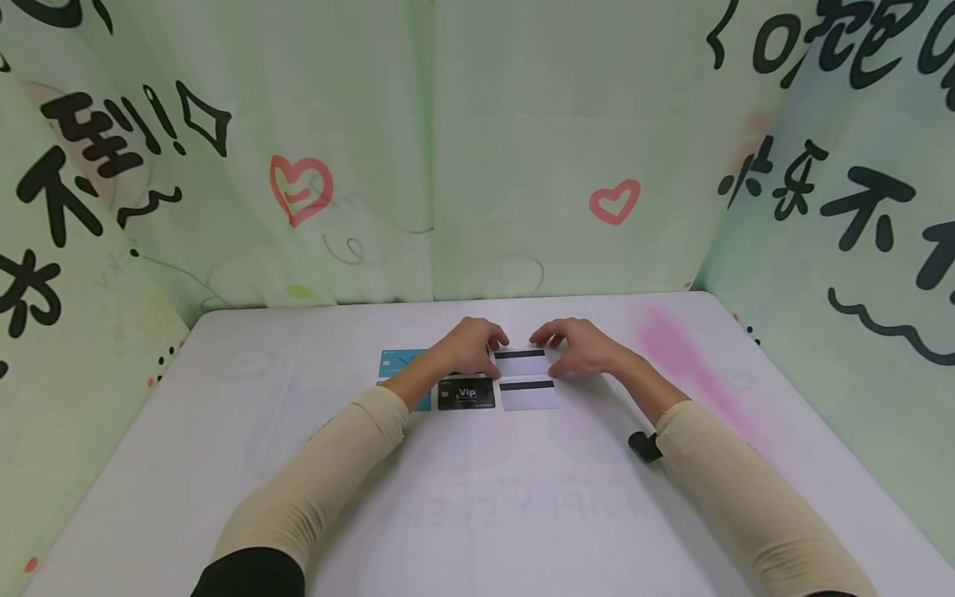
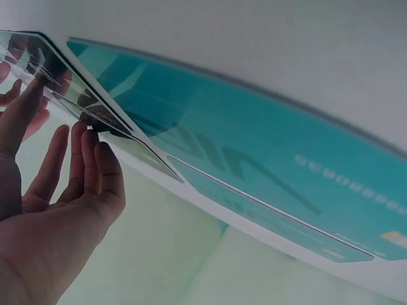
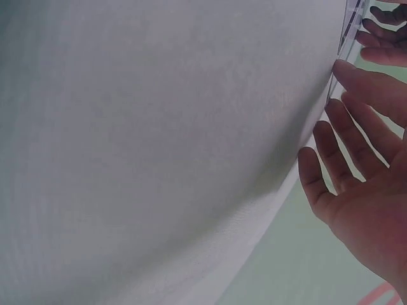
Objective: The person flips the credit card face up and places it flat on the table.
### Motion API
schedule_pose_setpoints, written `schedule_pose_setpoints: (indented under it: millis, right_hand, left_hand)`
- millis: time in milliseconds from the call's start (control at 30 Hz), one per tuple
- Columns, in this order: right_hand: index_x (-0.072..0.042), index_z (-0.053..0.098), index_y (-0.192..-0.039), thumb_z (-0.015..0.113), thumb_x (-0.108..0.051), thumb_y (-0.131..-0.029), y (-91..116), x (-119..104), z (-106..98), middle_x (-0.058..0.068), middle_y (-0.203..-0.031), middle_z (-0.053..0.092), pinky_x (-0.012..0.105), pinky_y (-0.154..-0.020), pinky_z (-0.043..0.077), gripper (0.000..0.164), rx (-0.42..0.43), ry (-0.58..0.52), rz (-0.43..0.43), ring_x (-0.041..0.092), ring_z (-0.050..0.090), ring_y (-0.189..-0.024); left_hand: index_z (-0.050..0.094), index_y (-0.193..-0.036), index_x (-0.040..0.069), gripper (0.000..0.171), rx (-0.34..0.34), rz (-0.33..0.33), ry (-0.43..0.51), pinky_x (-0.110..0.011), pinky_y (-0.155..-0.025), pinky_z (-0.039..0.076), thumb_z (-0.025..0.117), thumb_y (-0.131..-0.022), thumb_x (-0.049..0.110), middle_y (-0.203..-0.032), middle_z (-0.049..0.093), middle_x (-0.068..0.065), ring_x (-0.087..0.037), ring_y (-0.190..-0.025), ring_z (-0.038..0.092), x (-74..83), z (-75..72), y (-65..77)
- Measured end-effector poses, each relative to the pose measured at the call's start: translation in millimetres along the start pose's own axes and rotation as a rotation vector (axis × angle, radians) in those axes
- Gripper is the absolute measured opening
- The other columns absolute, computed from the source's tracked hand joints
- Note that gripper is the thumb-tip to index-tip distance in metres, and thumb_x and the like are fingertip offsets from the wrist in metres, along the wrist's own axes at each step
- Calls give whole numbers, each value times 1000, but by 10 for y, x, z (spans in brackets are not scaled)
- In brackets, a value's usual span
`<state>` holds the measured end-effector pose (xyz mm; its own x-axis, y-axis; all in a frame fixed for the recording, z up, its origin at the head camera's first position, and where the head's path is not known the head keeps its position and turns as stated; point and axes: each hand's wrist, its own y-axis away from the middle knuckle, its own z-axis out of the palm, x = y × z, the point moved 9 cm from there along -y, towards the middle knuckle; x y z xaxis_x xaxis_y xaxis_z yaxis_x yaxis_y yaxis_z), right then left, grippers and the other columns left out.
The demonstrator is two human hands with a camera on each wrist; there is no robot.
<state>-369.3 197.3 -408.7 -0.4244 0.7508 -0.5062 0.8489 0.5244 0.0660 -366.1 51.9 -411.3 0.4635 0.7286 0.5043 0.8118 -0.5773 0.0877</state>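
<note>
Several cards lie in two rows on the white table. In the head view, my left hand (image 1: 470, 347) arches over the upper row, its thumb at the left edge of a white card with a black stripe (image 1: 520, 362). At that card's right edge is the thumb of my right hand (image 1: 582, 347), fingers loosely bent. A second striped white card (image 1: 529, 397) lies just below, beside a black "Vip" card (image 1: 466, 394). On the left are a blue card (image 1: 399, 361) and another blue card (image 1: 424, 403), which my left wrist partly covers.
The white tabletop (image 1: 477, 497) carries faint print and a pink patch at right. Pale green curtains (image 1: 522, 149) with black writing and red hearts enclose the back and sides. A small black device (image 1: 645, 446) sits at the right sleeve cuff.
</note>
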Motion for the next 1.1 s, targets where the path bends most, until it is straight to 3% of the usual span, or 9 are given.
schedule_pose_setpoints:
  millis: [433, 1100]
  right_hand:
    - [-5, 68, -132, 83, -4, -78, -5, 21, 7, 12, -123, 72, 38, -91, 48, 57, 0, 8, 11, 29, 61, -107]
    - [-6, 66, -136, 83, -11, -81, -5, 4, -6, 10, -119, 70, 37, -89, 47, 57, 5, -17, 6, 25, 60, -103]
  left_hand:
    - [68, -135, 6, 57, -15, -32, 12, -35, -103, 52, 89, -83, 19, -123, 71, -10, -21, -106, 62, -37, 32, -43]
    - [68, -134, 6, 55, -27, -12, -16, -38, -105, 51, 87, -85, 21, -123, 72, -11, -23, -112, 63, -64, 27, -82]
